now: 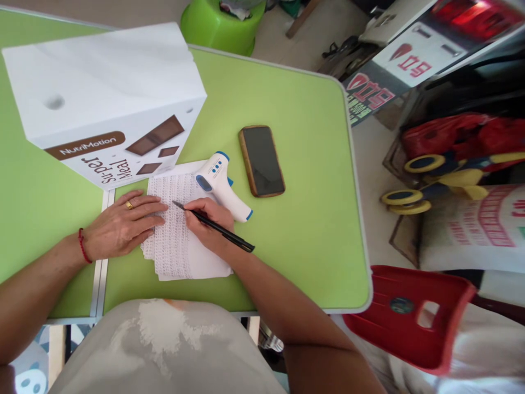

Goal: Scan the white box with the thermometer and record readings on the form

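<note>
My right hand (208, 221) is closed round a black pen (221, 230), its tip over sheets of paper (174, 246) covered in rows of small handwriting. The right part of the top sheet is blank. My left hand (125, 224) lies flat, fingers stretched out, with fingertips on the left edge of the paper. It wears a gold ring, and a red cord circles the wrist. Just beyond my right hand, a white and blue infrared thermometer (223, 186) rests partly on the paper. A phone (261, 160) with a dark screen and brown case lies to its right.
A large white box (110, 82) printed "NutriMotion" stands on the green table (315, 219) behind my left hand. Around the table are a green stool (221, 27), a red plastic seat (410, 312), a printed sack (476, 230) and a yellow and blue wheeled object (435, 180).
</note>
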Demonstrator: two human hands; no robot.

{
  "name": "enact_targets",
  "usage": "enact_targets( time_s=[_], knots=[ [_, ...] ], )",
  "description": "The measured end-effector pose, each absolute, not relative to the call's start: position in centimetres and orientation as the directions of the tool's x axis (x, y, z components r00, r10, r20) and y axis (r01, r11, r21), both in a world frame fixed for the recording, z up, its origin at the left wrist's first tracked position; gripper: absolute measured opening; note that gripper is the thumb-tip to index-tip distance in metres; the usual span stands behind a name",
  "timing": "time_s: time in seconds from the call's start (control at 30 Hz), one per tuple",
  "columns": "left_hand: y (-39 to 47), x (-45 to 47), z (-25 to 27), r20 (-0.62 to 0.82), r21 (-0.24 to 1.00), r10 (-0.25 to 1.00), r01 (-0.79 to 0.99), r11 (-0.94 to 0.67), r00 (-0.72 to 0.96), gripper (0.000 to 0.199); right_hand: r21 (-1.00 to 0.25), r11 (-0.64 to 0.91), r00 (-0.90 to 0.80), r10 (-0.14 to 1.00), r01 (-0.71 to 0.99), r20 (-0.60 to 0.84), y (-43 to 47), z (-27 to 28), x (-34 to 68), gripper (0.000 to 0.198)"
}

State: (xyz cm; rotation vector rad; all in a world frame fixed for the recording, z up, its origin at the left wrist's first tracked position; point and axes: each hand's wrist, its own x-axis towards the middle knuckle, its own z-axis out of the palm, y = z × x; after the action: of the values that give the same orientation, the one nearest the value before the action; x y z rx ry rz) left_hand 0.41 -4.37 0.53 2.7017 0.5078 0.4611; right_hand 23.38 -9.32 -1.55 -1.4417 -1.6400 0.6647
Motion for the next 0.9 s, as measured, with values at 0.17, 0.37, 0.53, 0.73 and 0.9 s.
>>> enact_targets(
  time_s=[0.17,0.37,0.53,0.73,0.9],
  knots=[
    [-4.28,0.43,0.58,0.255,0.389,0.389,0.275,-0.879,0.885,0.022,-0.833,0.18,0.012,0.976,0.522,0.218,-9.26,-1.46,23.39,0.006],
    [-4.3,0.43,0.5,0.246,0.382,0.391,0.282,-0.88,0.887,0.022,-0.843,0.18,0.021,0.975,0.508,0.221,-9.31,-1.52,23.31,0.007],
    [-4.35,0.41,0.5,0.242,0.384,0.397,0.289,-0.877,0.885,0.023,-0.853,0.193,0.037,0.97,0.485,0.24,-9.37,-1.5,23.26,0.006],
    [-4.33,0.41,0.53,0.241,0.398,0.4,0.286,-0.872,0.884,0.023,-0.847,0.18,0.045,0.971,0.5,0.233,-9.29,-1.31,23.23,0.005],
    [-4.3,0.39,0.5,0.24,0.403,0.404,0.288,-0.869,0.883,0.023,-0.842,0.184,0.052,0.969,0.508,0.243,-9.25,-1.33,23.17,0.006]
  ],
)
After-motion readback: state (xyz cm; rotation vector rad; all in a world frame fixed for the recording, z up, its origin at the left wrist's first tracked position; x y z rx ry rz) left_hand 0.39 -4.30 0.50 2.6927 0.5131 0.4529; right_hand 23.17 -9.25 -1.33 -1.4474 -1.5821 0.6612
